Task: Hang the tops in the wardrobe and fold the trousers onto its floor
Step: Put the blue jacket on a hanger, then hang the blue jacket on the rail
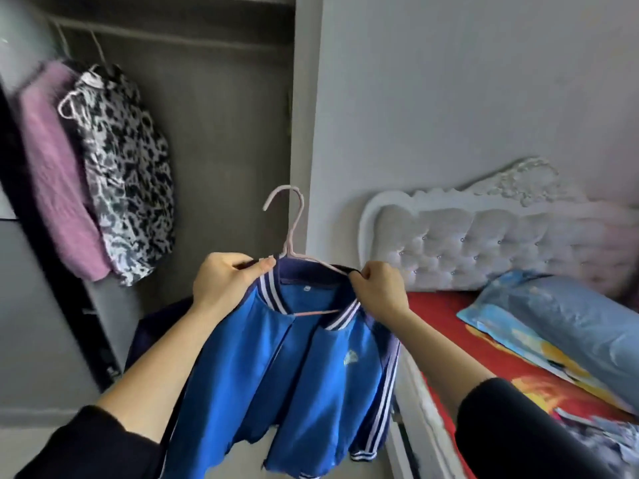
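Nearest: two forearms in dark sleeves pushed up. Left hand point(223, 281) pinches the blue jacket point(276, 368) at the collar's left shoulder, thumb pressed over the striped rib. Right hand point(378, 288) is curled on the collar's right side, gripping cloth and seemingly the hanger arm beneath. The jacket hangs open-fronted between both hands, held in the air in front of the wardrobe opening, its right sleeve close to the bed's edge.

Pink wire hanger point(292, 229) is already inside the jacket: crossbar shows through the neck opening, hook stands upright above the collar, free of anything.

Right, beyond: bed point(446, 305) with red sheet, a pillow point(567, 326), tufted headboard point(484, 243).

Left, farther: open wardrobe point(224, 150), rail point(166, 36) high up, blurred. Pink knit top point(55, 181) and black-and-white patterned top point(128, 174) hang at its left end, touching.

Step, as judged: third top seated on hanger, collar being squared. Next calls for raising the hook to the rail's bare stretch, right of the patterned top. Trousers not identifiable here.
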